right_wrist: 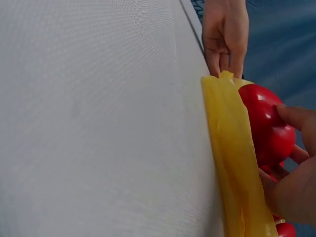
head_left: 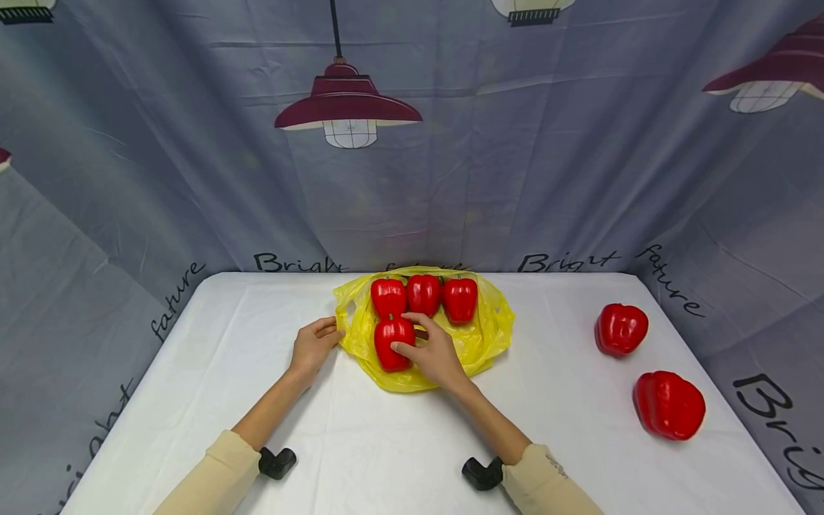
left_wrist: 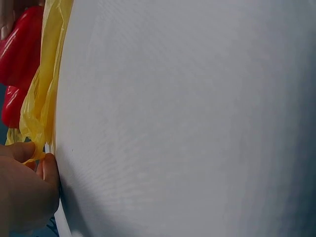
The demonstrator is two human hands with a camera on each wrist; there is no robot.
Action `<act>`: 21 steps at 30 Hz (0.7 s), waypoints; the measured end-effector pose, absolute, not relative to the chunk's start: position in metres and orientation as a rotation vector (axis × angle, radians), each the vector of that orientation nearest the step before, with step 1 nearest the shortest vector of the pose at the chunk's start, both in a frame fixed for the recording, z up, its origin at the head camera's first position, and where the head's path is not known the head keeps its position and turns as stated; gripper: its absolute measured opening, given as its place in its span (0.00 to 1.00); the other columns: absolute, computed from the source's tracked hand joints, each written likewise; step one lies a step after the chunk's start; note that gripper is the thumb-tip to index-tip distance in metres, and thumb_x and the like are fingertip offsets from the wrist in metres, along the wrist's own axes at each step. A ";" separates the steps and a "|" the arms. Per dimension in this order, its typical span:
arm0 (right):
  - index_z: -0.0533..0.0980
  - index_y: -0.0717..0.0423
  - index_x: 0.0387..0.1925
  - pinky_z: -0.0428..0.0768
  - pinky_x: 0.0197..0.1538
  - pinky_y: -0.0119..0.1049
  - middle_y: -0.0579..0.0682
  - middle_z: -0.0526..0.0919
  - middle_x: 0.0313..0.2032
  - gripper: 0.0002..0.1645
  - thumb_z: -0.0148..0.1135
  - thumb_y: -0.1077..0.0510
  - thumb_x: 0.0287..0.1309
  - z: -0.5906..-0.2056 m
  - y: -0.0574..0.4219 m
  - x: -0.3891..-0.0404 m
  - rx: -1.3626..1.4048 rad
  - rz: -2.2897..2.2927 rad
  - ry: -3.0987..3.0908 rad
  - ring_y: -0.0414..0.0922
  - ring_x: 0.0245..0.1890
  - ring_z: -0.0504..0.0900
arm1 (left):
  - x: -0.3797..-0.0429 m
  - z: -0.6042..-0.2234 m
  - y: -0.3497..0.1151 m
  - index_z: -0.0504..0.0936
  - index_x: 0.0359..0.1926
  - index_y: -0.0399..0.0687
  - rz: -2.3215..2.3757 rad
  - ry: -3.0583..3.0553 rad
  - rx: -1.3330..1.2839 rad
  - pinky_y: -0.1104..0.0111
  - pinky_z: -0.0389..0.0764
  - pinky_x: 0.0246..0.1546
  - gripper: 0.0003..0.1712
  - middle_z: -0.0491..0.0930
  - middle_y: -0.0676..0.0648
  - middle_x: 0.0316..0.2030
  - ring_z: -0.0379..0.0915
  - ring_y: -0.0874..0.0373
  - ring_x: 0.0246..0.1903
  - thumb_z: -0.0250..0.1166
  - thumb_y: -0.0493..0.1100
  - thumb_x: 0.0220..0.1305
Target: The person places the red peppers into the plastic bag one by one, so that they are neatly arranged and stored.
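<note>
A yellow plastic bag [head_left: 479, 350] lies spread on the table with several red bell peppers on it. Three of them, such as the right one [head_left: 460, 300], stand in a row at its back. My right hand [head_left: 439, 354] grips a fourth bell pepper [head_left: 393, 343] in front of the row, thumb and fingers around its right side. At the bag's left edge my left hand [head_left: 315, 348] pinches the yellow film between thumb and fingers, as the left wrist view shows. The right wrist view shows the gripped pepper [right_wrist: 266, 123] beside the bag's raised edge [right_wrist: 229, 148].
Two more red bell peppers, one farther back [head_left: 621, 330] and one nearer [head_left: 669, 405], lie on the right side of the white table [head_left: 553, 429]. A grey curtain [head_left: 450, 179] printed with lamps and lettering hangs behind and at both sides.
</note>
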State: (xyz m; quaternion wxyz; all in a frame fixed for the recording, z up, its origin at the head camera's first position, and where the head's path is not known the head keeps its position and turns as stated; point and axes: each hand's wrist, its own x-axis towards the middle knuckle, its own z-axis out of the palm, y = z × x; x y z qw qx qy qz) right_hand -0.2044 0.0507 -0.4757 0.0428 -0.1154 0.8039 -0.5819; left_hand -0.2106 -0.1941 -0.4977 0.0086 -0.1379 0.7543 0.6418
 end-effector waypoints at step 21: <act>0.72 0.52 0.64 0.83 0.51 0.45 0.54 0.75 0.60 0.36 0.75 0.55 0.55 -0.473 0.039 -0.211 -0.298 -1.665 2.495 0.54 0.56 0.76 | -0.210 -0.498 -0.193 0.75 0.63 0.32 2.012 2.359 -0.430 0.78 0.78 0.43 0.24 0.80 0.34 0.54 0.77 0.51 0.52 0.64 0.32 0.67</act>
